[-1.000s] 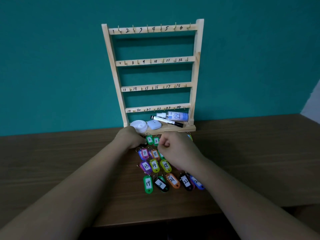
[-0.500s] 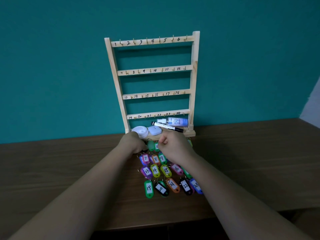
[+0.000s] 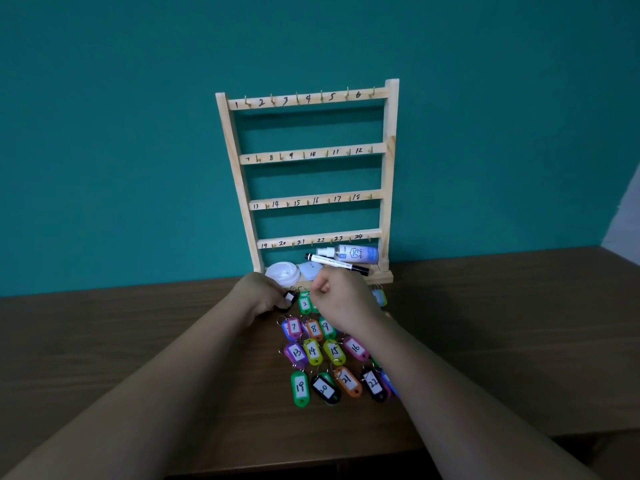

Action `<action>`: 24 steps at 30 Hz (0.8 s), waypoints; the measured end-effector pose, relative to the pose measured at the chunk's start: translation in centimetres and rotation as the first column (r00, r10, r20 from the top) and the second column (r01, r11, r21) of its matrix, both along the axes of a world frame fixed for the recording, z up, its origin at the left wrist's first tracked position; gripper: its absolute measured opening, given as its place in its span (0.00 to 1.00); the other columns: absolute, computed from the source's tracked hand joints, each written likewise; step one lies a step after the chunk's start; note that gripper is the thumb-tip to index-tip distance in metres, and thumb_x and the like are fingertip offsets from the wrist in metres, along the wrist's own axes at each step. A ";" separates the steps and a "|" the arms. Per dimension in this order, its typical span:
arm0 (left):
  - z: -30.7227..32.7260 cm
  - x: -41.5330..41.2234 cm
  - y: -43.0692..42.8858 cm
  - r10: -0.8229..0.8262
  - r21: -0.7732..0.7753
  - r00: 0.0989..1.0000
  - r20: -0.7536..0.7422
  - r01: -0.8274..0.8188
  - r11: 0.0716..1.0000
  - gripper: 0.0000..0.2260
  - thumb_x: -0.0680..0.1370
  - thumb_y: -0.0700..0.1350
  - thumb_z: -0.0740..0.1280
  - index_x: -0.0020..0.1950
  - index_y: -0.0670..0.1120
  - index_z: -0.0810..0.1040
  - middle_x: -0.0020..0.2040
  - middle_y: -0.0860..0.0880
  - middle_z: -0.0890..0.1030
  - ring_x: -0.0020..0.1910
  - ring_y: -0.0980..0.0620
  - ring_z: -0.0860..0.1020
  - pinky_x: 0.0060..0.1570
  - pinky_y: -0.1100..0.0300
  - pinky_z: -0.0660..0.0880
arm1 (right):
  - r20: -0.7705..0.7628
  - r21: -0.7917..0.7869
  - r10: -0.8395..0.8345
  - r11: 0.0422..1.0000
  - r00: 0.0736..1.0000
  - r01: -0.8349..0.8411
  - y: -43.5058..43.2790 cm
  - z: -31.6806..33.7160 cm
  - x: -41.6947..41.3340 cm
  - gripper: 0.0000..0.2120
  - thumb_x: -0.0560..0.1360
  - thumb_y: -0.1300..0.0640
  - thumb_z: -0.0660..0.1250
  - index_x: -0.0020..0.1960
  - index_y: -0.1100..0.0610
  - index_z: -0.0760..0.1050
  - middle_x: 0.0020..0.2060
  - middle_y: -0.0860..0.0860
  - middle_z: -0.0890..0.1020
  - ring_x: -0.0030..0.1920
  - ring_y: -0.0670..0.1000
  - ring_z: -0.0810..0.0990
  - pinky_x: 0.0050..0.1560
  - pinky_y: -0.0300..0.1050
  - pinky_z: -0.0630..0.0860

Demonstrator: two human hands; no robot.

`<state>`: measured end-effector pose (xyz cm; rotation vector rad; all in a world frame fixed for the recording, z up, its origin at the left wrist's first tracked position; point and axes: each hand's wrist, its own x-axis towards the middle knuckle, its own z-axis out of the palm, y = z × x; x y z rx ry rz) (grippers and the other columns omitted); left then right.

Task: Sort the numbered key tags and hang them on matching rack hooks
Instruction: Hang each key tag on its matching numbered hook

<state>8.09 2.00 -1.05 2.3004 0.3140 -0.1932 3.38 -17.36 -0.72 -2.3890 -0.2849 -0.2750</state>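
Right grip has shifted toward the far edge of the counter, uncovering tags 9 and 16; a black tag now shows at the left fingertips. Nearest row of tags, mid-counter: green 19, black 20, orange 21, black 22, lying close, some overlapping. Next row: purple 13, yellow-green 14, yellow 15, pink 16. Beyond: tag 7, orange 8, green 9, the last partly under the right wrist. Green tag 2 lies between the hands. Left grip pinches the black tag, white label tilted, number unreadable. Right grip is curled tight, knuckles up; cannot tell whether it holds anything. Pale blue tag sits just right of it. Wooden rack stands at the counter's far edge against the teal wall, four rails numbered 1 to 24. On its base: white round lid, pale blue case, black marker, spray bottle on its side.
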 end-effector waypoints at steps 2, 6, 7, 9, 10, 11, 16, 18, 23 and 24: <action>0.2 -1.5 0.3 -0.003 -0.167 0.998 0.057 0.013 0.986 0.07 0.72 0.39 0.81 0.47 0.43 0.87 0.38 0.44 0.84 0.37 0.49 0.78 0.41 0.60 0.74 | 0.006 0.037 0.012 0.999 1.000 -0.013 0.2 0.0 0.0 0.04 0.80 0.53 0.72 0.48 0.50 0.84 0.43 0.44 0.86 0.45 0.46 0.84 0.50 0.54 0.84; 1.9 -5.1 0.3 -0.066 -0.350 0.985 0.159 0.119 0.929 0.07 0.76 0.37 0.77 0.53 0.42 0.86 0.41 0.47 0.87 0.38 0.55 0.84 0.38 0.68 0.77 | 0.034 0.152 0.020 0.988 0.999 -0.024 0.6 0.3 -0.5 0.09 0.79 0.45 0.74 0.50 0.50 0.84 0.41 0.43 0.85 0.42 0.40 0.82 0.43 0.40 0.79; 2.3 -6.0 0.2 -0.077 -0.366 0.979 0.188 0.142 0.920 0.07 0.76 0.37 0.77 0.53 0.43 0.86 0.42 0.47 0.88 0.40 0.56 0.84 0.39 0.69 0.77 | 0.051 0.185 0.034 0.982 0.998 -0.043 0.7 0.3 -0.6 0.09 0.79 0.45 0.74 0.50 0.51 0.84 0.41 0.43 0.85 0.41 0.38 0.81 0.41 0.35 0.77; 2.8 -7.4 0.1 -0.090 -0.380 0.965 0.245 0.181 0.907 0.06 0.76 0.37 0.77 0.52 0.43 0.86 0.43 0.46 0.88 0.42 0.55 0.85 0.42 0.68 0.78 | 0.092 0.266 0.062 0.960 0.994 -0.085 1.1 0.4 -0.8 0.08 0.79 0.48 0.75 0.51 0.52 0.85 0.40 0.42 0.85 0.40 0.38 0.82 0.38 0.29 0.73; 2.9 -8.0 0.0 -0.103 -0.376 0.958 0.268 0.203 0.904 0.06 0.76 0.37 0.78 0.52 0.44 0.87 0.44 0.45 0.88 0.43 0.53 0.85 0.44 0.66 0.79 | 0.118 0.302 0.065 0.948 0.991 -0.098 1.3 0.3 -0.8 0.07 0.79 0.50 0.75 0.51 0.53 0.85 0.40 0.43 0.86 0.41 0.39 0.83 0.39 0.29 0.74; 3.1 -8.6 0.0 -0.114 -0.370 0.949 0.293 0.222 0.902 0.06 0.75 0.39 0.79 0.51 0.46 0.87 0.45 0.43 0.87 0.43 0.51 0.85 0.47 0.63 0.80 | 0.143 0.326 0.064 0.939 0.988 -0.108 1.6 0.3 -0.9 0.06 0.79 0.51 0.76 0.50 0.54 0.85 0.40 0.44 0.86 0.41 0.39 0.83 0.40 0.30 0.75; 3.2 -10.5 0.8 -0.058 -0.422 0.913 0.404 0.242 0.874 0.03 0.75 0.44 0.79 0.49 0.49 0.88 0.45 0.42 0.87 0.43 0.51 0.84 0.50 0.58 0.78 | 0.168 0.328 0.109 0.931 0.980 -0.160 2.7 0.5 -2.1 0.03 0.81 0.54 0.73 0.49 0.49 0.84 0.40 0.41 0.85 0.43 0.40 0.84 0.46 0.40 0.82; 3.5 -10.7 1.0 -0.047 -0.476 0.910 0.412 0.259 0.840 0.03 0.77 0.45 0.77 0.49 0.47 0.89 0.45 0.44 0.88 0.43 0.54 0.84 0.48 0.64 0.77 | 0.182 0.317 0.104 0.935 0.978 -0.159 2.9 0.8 -2.5 0.04 0.81 0.54 0.72 0.49 0.47 0.84 0.41 0.39 0.85 0.44 0.40 0.84 0.48 0.40 0.81; 4.6 -10.5 2.0 -0.007 -0.621 0.911 0.412 0.286 0.730 0.08 0.80 0.43 0.73 0.53 0.39 0.87 0.49 0.44 0.89 0.46 0.57 0.86 0.44 0.71 0.77 | 0.223 0.331 0.046 0.936 0.974 -0.120 4.7 2.0 -2.8 0.05 0.81 0.55 0.71 0.50 0.47 0.85 0.41 0.39 0.85 0.46 0.39 0.83 0.46 0.32 0.77; 4.8 -10.3 2.4 0.002 -0.627 0.910 0.415 0.284 0.725 0.08 0.80 0.43 0.73 0.54 0.39 0.87 0.49 0.45 0.89 0.45 0.58 0.86 0.43 0.71 0.77 | 0.232 0.343 0.041 0.931 0.972 -0.121 5.2 2.3 -2.8 0.05 0.81 0.55 0.72 0.50 0.47 0.85 0.41 0.39 0.85 0.46 0.38 0.83 0.45 0.31 0.76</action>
